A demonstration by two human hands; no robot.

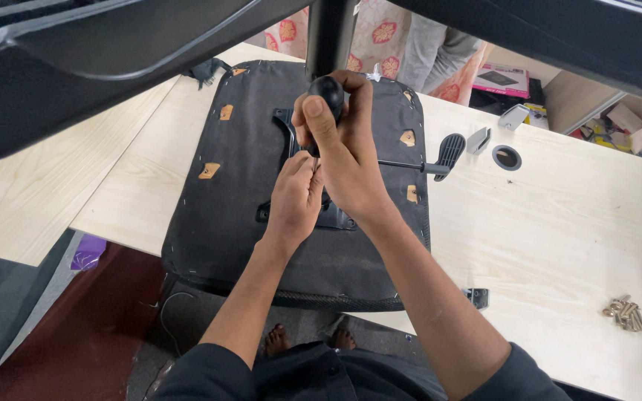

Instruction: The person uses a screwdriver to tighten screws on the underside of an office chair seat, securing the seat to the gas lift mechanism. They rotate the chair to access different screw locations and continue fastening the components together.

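Two hands at work on an upturned chair seat (239, 186) lying on the bench (559, 230): right hand (347, 160) clasping a screwdriver's black handle (326, 93), left hand (295, 197) pinching its shaft below, adjustment lever (447, 152) at 3 o'clock.

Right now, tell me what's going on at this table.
A person works on an upturned black chair seat lying on a pale wooden table. The right hand grips a black-handled screwdriver held upright over the seat's metal bracket, while the left hand steadies its shaft. Loose bolts lie at the table's right edge.
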